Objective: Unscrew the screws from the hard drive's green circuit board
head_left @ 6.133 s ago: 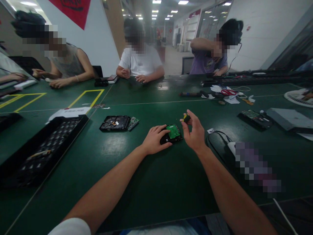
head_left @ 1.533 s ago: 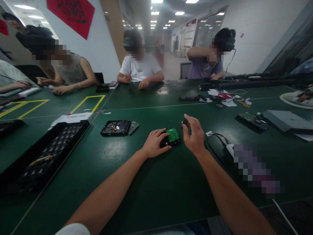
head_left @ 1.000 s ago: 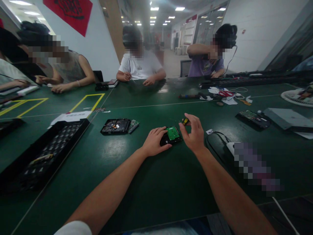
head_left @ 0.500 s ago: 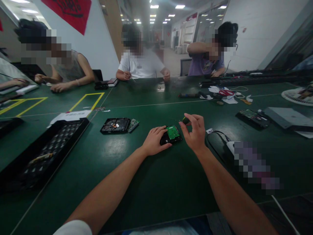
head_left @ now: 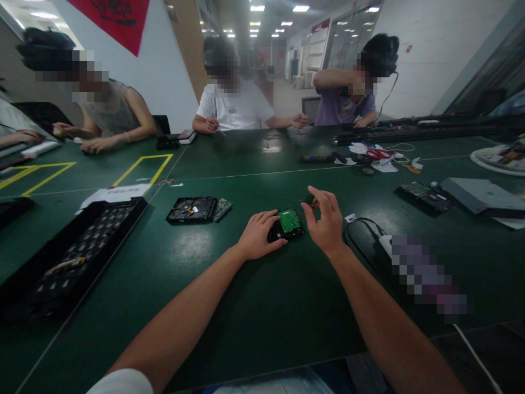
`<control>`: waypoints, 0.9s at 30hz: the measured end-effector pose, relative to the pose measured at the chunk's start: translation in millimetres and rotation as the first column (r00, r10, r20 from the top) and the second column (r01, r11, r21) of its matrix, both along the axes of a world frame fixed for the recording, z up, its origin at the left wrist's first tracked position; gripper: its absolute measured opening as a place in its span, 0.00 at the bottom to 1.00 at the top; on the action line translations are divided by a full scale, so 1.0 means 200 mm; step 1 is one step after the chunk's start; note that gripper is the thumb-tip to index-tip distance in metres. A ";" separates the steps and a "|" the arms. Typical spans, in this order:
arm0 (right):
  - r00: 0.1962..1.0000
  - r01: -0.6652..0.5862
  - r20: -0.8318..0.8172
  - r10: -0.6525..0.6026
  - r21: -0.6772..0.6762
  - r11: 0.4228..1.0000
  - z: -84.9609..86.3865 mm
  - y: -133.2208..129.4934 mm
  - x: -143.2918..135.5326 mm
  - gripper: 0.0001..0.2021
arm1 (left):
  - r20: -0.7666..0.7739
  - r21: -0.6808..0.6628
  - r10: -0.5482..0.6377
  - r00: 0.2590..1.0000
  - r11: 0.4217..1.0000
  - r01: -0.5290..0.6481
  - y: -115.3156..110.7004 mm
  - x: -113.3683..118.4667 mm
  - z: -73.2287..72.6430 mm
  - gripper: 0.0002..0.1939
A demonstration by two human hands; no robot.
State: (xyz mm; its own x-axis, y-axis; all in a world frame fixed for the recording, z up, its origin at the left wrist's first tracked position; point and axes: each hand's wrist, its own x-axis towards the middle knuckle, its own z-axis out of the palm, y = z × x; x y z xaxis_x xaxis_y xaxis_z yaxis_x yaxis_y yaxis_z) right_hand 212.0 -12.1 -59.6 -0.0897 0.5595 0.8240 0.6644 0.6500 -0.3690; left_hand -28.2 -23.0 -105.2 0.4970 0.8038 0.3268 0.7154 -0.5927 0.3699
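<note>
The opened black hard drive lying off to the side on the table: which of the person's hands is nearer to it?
Left. The left hand lies just right of the opened drive; the right hand is farther right.

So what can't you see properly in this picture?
- Tool in the right hand: head view, fingers hide most of it.
- Drive: its near left end lies under the left hand.
- Tray: dark, its parts too small.
- Box: blurred out.

I see through one camera on the head. It looks forward and down over my arms at the green table [head_left: 254, 306]. My hands sit mid-picture, fairly close. Other people sit far beyond them.
</note>
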 end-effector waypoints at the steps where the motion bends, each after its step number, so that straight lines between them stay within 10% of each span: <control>1: 1.000 -0.014 0.003 0.014 -0.008 1.000 0.00 0.00 0.00 0.24 | -0.003 0.002 0.000 1.000 1.000 0.000 0.00 0.00 0.00 0.40; 27: 0.999 -0.032 -0.027 0.032 0.004 0.999 0.00 0.00 -0.01 0.24 | 0.017 0.009 -0.011 1.000 1.000 0.011 0.00 0.00 0.00 0.39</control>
